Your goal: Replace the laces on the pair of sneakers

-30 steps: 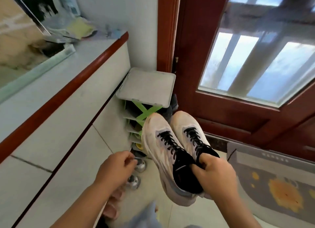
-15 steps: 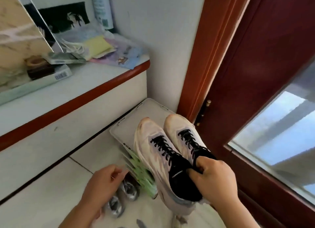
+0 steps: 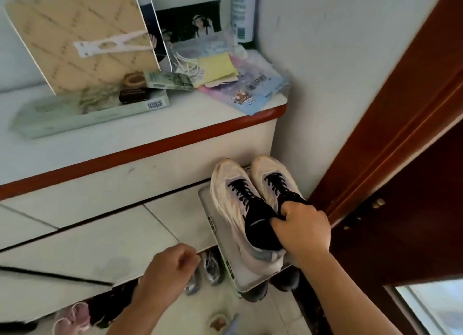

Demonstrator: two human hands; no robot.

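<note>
Sneakers [image 3: 253, 204], a cream and black pair, hang side by side in the air with toes pointing away, held at their black collars by the right hand [image 3: 300, 228], whose fingers curl down into the openings. Black laces [image 3: 241, 190] run fully threaded up both shoes, so by my reading nothing of the swap itself has begun: the old laces have yet to come out and the new ones have yet to go in, on either shoe. Directly beneath the sneakers sits the flat grey top of a small shoe rack [image 3: 213, 224], and beyond their toes rises the white wall. Left of the sneakers and lower, the left hand [image 3: 170, 267] hovers with its fingers curled in; whether it pinches anything I cannot tell. Up and to the left of the sneakers runs a white counter [image 3: 150, 124] with a red-brown edge, carrying papers, a yellow packet [image 3: 218, 66] and a loose bundle of white cord [image 3: 186, 65] that may be the replacement laces, though that is only a guess. Right of the sneakers stands a dark red door frame [image 3: 390, 124]. Other shoes lie on the floor below the sneakers.
</note>
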